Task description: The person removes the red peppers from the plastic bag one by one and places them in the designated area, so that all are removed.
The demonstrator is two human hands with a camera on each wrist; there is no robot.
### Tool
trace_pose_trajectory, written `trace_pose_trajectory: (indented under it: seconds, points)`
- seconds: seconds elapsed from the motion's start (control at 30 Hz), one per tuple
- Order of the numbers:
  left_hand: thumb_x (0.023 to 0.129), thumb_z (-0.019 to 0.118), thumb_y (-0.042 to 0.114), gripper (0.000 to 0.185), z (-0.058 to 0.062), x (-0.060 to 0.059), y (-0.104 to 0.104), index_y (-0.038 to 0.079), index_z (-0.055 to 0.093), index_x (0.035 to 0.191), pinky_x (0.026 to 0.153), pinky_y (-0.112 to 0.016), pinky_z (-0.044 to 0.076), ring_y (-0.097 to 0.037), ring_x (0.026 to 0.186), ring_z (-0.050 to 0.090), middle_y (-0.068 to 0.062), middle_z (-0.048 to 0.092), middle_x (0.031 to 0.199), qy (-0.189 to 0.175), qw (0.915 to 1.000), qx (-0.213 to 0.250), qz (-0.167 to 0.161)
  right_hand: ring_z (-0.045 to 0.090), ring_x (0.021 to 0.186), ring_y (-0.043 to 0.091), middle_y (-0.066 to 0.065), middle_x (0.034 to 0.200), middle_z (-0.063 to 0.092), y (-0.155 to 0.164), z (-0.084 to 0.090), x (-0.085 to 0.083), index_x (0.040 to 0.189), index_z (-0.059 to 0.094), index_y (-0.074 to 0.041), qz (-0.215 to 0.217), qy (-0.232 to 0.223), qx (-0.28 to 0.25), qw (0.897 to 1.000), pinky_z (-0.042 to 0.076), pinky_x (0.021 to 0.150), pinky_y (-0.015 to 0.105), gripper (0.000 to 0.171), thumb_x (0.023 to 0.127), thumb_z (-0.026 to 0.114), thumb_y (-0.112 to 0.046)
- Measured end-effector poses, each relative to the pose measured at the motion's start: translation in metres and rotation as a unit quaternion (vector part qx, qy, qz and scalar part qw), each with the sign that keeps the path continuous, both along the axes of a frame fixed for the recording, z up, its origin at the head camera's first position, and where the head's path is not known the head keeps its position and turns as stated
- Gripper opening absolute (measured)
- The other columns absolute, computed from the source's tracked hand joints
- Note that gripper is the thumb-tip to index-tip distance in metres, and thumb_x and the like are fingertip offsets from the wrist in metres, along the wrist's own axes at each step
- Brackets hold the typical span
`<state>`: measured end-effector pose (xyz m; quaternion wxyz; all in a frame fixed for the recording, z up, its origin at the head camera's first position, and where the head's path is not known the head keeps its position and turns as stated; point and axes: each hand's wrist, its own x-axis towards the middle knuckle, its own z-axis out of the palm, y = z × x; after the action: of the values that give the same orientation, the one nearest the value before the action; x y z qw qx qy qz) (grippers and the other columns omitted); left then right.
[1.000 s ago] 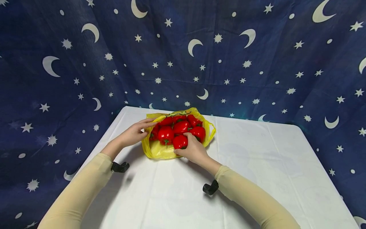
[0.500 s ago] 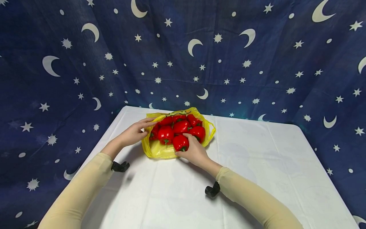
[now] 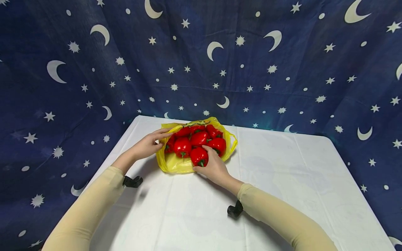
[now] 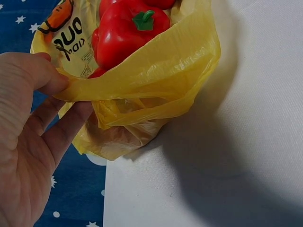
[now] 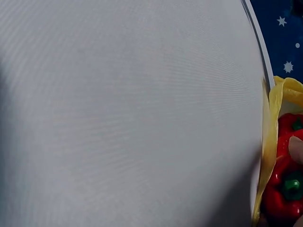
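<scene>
A yellow plastic bag [image 3: 174, 166] lies on its side with its mouth toward me, several glossy red bell peppers [image 3: 182, 145] with green stems inside. At the bag's left edge, my left hand [image 3: 147, 147] pinches the rim; the left wrist view shows the thumb [image 4: 49, 78] on one side of the plastic [image 4: 151, 71] and fingers behind it. My right hand [image 3: 216, 169] grips the front bell pepper [image 3: 199, 156] at the bag's mouth, its stem facing me. In the right wrist view only a fingertip [image 5: 296, 150] and part of that pepper [image 5: 279, 203] show at the right edge.
A white cloth covers the table [image 3: 282, 181], and the bag sits near its far edge. Behind and to the left hangs a dark blue curtain [image 3: 194, 52] with moons and stars. A black wrist mount [image 3: 235, 209] sticks out below each forearm.
The front bell pepper has tipped in my right hand so its stem has come into view, and it sits slightly nearer me. My left hand keeps its place on the bag.
</scene>
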<state>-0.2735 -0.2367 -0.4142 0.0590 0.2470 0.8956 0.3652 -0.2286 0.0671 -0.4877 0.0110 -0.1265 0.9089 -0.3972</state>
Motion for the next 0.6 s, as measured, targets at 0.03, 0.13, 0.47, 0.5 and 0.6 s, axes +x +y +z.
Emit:
trace_pose_trajectory:
  seconds: [0.03, 0.13, 0.47, 0.5, 0.6]
  points:
    - [0.097, 0.053, -0.003, 0.054, 0.0003, 0.0001, 0.0002, 0.01, 0.054, 0.149, 0.062, -0.03, 0.045, -0.03, 0.115, 0.05, -0.007, 0.037, 0.161, 0.0, 1.0, -0.001, 0.0, 0.046, 0.138, 0.027, 0.007, 0.151, 0.047, -0.0003, -0.0002, 0.0, 0.154, 0.039, -0.015, 0.0, 0.0, -0.001, 1.0, 0.04, 0.111, 0.051, 0.095, 0.076, 0.088, -0.042]
    - [0.097, 0.053, -0.002, 0.054, 0.0008, 0.0005, 0.0005, 0.01, 0.054, 0.15, 0.062, -0.031, 0.045, -0.03, 0.118, 0.048, -0.007, 0.036, 0.161, 0.002, 1.0, -0.002, 0.0, 0.047, 0.137, 0.026, 0.006, 0.151, 0.047, -0.0007, -0.0018, -0.0005, 0.153, 0.04, -0.015, -0.003, 0.002, -0.001, 1.0, 0.04, 0.111, 0.049, 0.094, 0.077, 0.087, -0.042]
    - [0.097, 0.053, -0.003, 0.053, 0.0003, 0.0004, -0.0005, 0.011, 0.055, 0.149, 0.065, -0.032, 0.046, -0.029, 0.125, 0.043, -0.005, 0.034, 0.163, 0.004, 1.0, 0.005, 0.003, 0.049, 0.134, 0.025, 0.006, 0.149, 0.049, -0.0007, -0.0038, 0.0, 0.15, 0.042, -0.014, -0.007, 0.007, -0.008, 1.0, 0.041, 0.111, 0.049, 0.089, 0.078, 0.086, -0.04]
    - [0.097, 0.053, -0.003, 0.053, 0.0, 0.0, -0.0005, 0.01, 0.055, 0.149, 0.066, -0.032, 0.046, -0.029, 0.126, 0.043, -0.005, 0.033, 0.163, 0.006, 1.0, 0.006, 0.001, 0.049, 0.134, 0.025, 0.006, 0.149, 0.049, -0.0003, -0.0034, 0.0004, 0.15, 0.042, -0.014, -0.006, 0.006, -0.011, 1.0, 0.041, 0.11, 0.049, 0.088, 0.078, 0.086, -0.04]
    - [0.097, 0.052, -0.004, 0.052, -0.0005, -0.0007, 0.0, 0.009, 0.056, 0.148, 0.07, -0.033, 0.046, -0.028, 0.128, 0.043, -0.002, 0.033, 0.164, 0.014, 0.9999, 0.005, -0.004, 0.048, 0.134, 0.026, 0.006, 0.148, 0.049, 0.0017, -0.0019, 0.0025, 0.15, 0.042, -0.014, -0.004, 0.005, -0.024, 1.0, 0.042, 0.11, 0.05, 0.088, 0.078, 0.086, -0.038]
